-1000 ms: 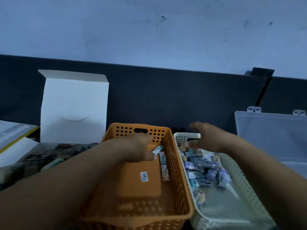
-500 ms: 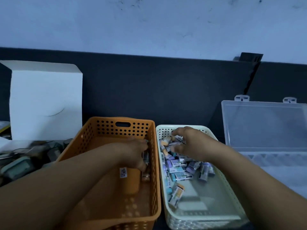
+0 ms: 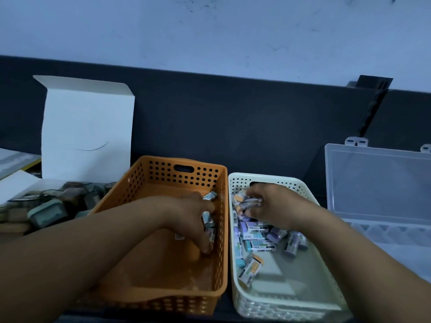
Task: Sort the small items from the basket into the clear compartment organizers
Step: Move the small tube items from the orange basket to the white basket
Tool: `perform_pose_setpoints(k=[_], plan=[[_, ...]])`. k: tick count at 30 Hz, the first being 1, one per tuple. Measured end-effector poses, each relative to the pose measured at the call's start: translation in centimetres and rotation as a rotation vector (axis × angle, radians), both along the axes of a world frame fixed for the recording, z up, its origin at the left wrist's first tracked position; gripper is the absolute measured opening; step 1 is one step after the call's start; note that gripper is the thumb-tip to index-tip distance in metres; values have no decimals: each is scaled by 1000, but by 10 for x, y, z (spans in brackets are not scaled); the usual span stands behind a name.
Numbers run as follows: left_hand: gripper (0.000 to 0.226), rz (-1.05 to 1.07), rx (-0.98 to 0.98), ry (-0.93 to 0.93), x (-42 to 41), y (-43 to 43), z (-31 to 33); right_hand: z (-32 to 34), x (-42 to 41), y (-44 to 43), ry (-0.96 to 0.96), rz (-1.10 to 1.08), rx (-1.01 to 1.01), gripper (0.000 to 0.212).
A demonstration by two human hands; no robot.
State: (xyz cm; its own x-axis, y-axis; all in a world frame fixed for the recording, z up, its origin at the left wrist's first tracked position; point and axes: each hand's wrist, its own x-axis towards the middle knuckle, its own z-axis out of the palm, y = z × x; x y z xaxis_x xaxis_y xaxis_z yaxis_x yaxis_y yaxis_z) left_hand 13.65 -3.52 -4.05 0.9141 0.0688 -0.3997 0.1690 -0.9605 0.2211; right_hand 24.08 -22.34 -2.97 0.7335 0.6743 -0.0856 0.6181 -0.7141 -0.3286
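An orange perforated basket (image 3: 163, 173) stands beside a white perforated basket (image 3: 279, 308). My left hand (image 3: 186, 213) reaches into the orange one, its fingers curled down on small wrapped erasers (image 3: 210, 195) lying along the right wall. My right hand (image 3: 275, 206) is at the far end of the white basket, its fingers curled round a few small wrapped items. Several purple, blue and orange erasers (image 3: 258, 245) lie loose below it. A clear compartment organizer (image 3: 384, 231) sits at the right, its lid (image 3: 377, 178) standing open.
A white cardboard box (image 3: 86, 129) with its flap up stands at the back left. In front of it lies a pile of dark small objects (image 3: 46, 210). Papers (image 3: 14, 159) are at the far left. A dark panel runs behind everything.
My left hand has slid nearer along the orange basket's right wall. My right hand has dropped from the white basket's far rim into the pile and curled on items. The view has shifted.
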Motion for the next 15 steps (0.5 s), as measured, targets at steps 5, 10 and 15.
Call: perform_pose_setpoints(k=[5, 10, 15], plan=[[83, 65, 32, 30, -7, 7, -1, 0, -1, 1, 2, -3, -10, 48], [95, 25, 41, 53, -9, 4, -3, 0, -2, 2, 14, -5, -9, 49], [69, 27, 152, -27, -7, -11, -9, -1, -3, 2, 23, -6, -9, 48]])
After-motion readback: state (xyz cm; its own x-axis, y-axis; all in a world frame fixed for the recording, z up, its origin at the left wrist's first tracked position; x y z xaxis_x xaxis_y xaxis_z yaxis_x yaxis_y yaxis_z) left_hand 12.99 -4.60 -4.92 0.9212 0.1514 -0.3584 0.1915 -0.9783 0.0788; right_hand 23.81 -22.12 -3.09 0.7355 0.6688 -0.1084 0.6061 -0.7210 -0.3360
